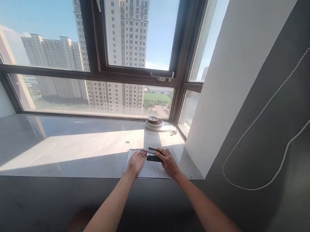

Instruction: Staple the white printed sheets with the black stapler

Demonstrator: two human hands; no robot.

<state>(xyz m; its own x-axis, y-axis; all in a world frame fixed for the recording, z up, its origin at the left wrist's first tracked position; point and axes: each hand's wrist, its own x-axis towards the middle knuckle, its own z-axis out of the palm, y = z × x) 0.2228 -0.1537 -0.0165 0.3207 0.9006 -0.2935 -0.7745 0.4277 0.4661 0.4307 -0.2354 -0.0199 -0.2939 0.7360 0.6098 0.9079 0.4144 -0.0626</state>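
Note:
A black stapler (155,158) is in my right hand (167,161), its two arms spread apart and pointing left. My left hand (137,162) is palm up beside the stapler's tip, fingers extended toward it; whether anything small lies at the fingertips is too small to tell. Beneath both hands, white papers (151,170) with faint print lie at the front edge of the window sill. Small dark bits (127,142) rest on the sill beyond my left hand.
The pale sill (74,144) runs along a dark-framed window (56,72). Stacked round dishes or discs (154,123) stand in the far right corner, with a small metal item (173,132) beside them. A beaded cord (284,154) hangs at the right.

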